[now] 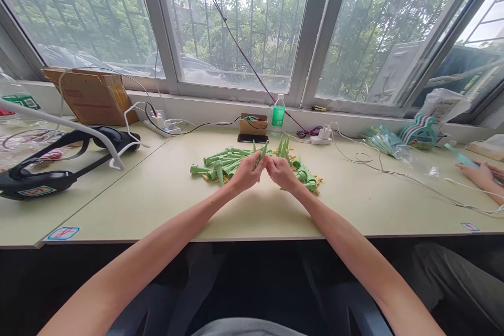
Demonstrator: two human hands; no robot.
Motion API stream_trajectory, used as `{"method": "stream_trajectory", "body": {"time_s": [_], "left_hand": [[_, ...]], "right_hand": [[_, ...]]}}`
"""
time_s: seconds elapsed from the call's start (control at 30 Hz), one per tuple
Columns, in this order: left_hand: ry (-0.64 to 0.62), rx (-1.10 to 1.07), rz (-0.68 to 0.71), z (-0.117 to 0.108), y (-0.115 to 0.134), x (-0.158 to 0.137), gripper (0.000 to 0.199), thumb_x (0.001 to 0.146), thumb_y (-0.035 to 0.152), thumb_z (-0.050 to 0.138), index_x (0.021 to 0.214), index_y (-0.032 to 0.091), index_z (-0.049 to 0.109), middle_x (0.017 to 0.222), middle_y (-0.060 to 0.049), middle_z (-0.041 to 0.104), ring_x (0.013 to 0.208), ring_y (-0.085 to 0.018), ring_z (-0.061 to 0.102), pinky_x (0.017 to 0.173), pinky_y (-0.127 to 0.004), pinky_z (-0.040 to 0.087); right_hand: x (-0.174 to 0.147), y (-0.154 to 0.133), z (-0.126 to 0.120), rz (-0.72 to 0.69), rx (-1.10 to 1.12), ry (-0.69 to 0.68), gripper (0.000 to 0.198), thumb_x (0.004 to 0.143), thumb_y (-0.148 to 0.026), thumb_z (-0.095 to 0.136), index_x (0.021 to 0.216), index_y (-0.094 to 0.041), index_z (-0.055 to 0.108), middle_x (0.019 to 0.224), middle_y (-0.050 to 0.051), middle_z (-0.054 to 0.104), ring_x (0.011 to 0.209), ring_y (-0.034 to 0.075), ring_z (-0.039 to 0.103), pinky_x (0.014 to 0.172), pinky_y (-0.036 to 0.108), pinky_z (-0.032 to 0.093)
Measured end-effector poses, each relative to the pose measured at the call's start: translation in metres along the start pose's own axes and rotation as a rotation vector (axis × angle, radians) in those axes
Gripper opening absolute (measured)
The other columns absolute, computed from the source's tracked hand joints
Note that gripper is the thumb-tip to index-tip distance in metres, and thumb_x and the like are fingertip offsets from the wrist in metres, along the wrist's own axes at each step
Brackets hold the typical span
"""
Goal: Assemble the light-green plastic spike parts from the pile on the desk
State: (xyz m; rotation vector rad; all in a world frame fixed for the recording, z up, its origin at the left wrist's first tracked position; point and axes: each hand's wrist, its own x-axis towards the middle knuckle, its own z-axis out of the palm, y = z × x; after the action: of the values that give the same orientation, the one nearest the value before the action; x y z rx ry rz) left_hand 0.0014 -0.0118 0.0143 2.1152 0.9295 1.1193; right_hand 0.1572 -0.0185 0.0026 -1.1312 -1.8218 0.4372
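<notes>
Green spike (262,153) pinched in left hand (246,172), tip up, just in front of the green spike pile (224,164); right hand (280,172) fingers closed at its base, likely steadying it for fitting. Behind the pile: cardboard box (253,124), bottle (277,114); a co-worker's hand (474,173) far right of it.

A green cone-shaped plastic spike (262,153) is sitting just above the centre of the frame, tilting with its pointed tip up and to the right. The left hand (247,172) is gripping its lower end; the right hand (280,172) is touching it from the right side. A pile of matching green spikes (220,164) is lying directly behind on the pale tabletop, spreading left and right of centre.
</notes>
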Motion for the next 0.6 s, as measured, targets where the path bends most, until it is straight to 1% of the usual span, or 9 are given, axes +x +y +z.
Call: {"method": "stream_trajectory", "body": {"time_s": [0.27,0.6], "left_hand": [[0.006,0.012,0.005,0.0009,-0.0024,0.0,0.036,0.101,0.053,0.046,0.087,0.021,0.055,0.059,0.005,0.054,0.043,-0.011,0.058,0.046,-0.023,0.041],[-0.001,0.014,0.007,-0.0003,-0.0031,0.0004,0.036,0.099,0.054,0.047,0.083,0.022,0.051,0.053,0.006,0.051,0.043,-0.013,0.057,0.046,-0.023,0.04]], "right_hand": [[-0.0001,0.0009,0.0004,-0.005,0.026,0.005,0.058,0.1,-0.06,0.03,0.056,-0.023,0.035,0.05,0.0,0.043,0.05,0.013,0.039,0.054,0.028,0.031],[-0.0006,0.0003,-0.0006,-0.008,0.002,-0.027,0.058,0.101,-0.059,0.028,0.056,-0.022,0.036,0.049,0.0,0.043,0.052,0.013,0.041,0.056,0.027,0.033]]}}
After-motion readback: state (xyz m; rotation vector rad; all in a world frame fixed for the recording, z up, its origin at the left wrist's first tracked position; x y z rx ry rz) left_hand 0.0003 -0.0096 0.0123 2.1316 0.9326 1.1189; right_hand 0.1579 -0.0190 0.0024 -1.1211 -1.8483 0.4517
